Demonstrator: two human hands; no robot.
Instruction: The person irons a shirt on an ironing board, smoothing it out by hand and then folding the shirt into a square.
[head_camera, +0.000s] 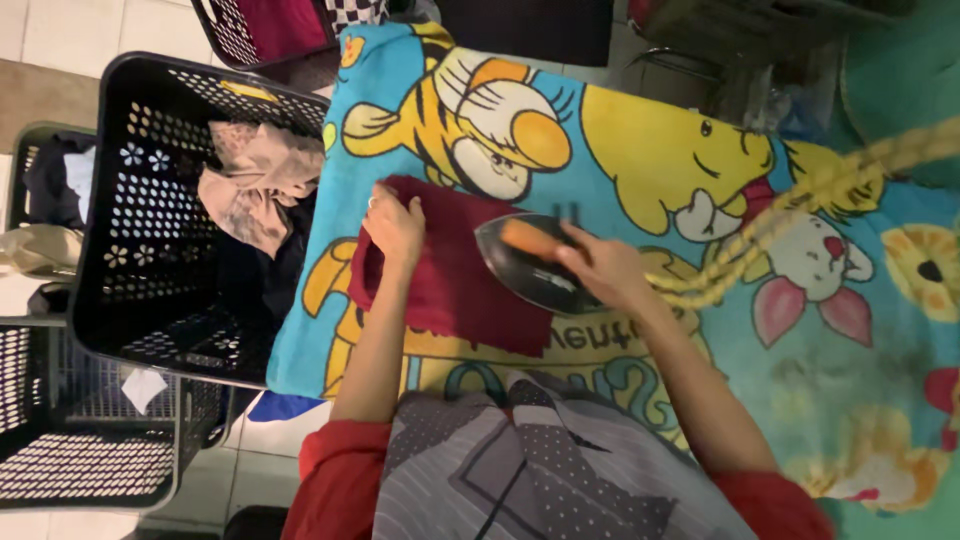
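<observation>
Right hand (607, 268), fingers clamped on orange handle of clothes iron (535, 268). Left hand (394, 226), fingers together, flat on dark red cloth (455, 285). Black laundry basket (120, 150) at left.

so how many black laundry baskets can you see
3. One large black basket holding a beige garment stands left of the ironing surface; a second sits at lower left; a third, with red cloth, is at the top edge. Others may lie out of frame.
</observation>
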